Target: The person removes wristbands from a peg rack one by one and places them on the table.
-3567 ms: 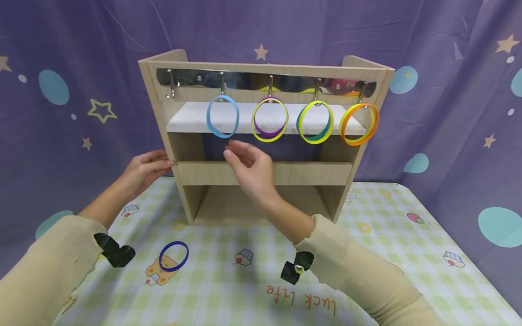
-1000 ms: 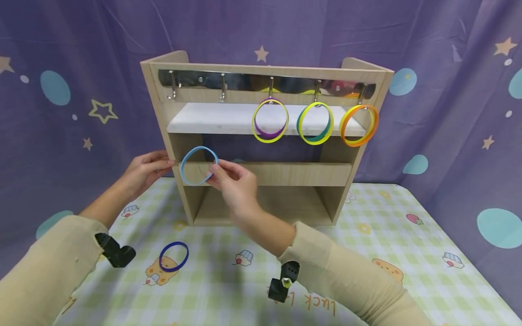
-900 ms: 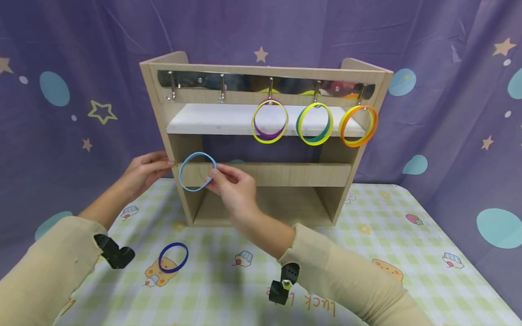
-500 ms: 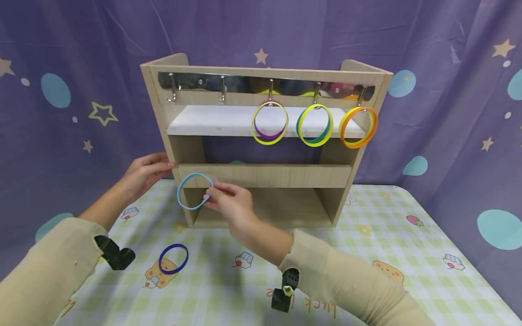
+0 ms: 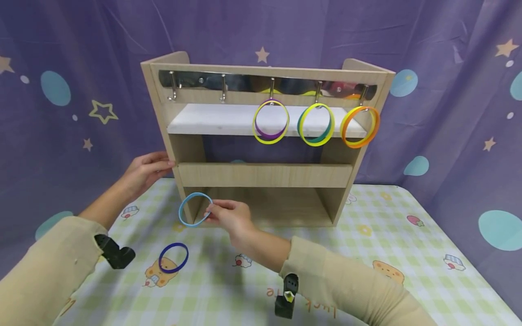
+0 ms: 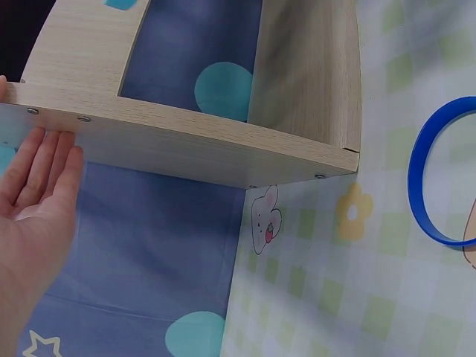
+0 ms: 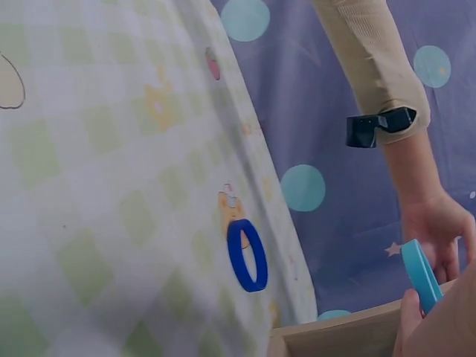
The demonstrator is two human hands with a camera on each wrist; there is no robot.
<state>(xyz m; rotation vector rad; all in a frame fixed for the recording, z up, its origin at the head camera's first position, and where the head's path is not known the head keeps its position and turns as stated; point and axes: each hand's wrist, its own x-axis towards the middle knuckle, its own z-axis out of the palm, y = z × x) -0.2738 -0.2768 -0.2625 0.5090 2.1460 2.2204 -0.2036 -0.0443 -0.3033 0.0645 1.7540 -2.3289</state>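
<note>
Between thumb and fingers my right hand (image 5: pixel 231 218) pinches a light blue silicone wristband (image 5: pixel 185 218) by its right side, in front of the rack's lower left opening. In the right wrist view, the same light blue wristband (image 7: pixel 421 276) shows edge-on at the lower right. My left hand (image 5: pixel 143 174) rests with nearly straight fingers against the left side panel of the wooden rack (image 5: pixel 265 175); the left wrist view shows its fingertips at the panel. A dark blue wristband (image 5: pixel 186 257) lies flat on the tablecloth, left of centre.
A metal hook rail (image 5: pixel 244 83) runs across the rack's top. Its two left hooks are bare. From the others hang a purple and yellow pair (image 5: pixel 255 131), a yellow and green pair (image 5: pixel 300 131) and an orange and yellow pair (image 5: pixel 377 127). A purple curtain (image 5: pixel 98 36) stands behind.
My right hand has taken the light blue wristband off the second hook from the left and brought it down and leftward. The left hand stays at the side panel.
</note>
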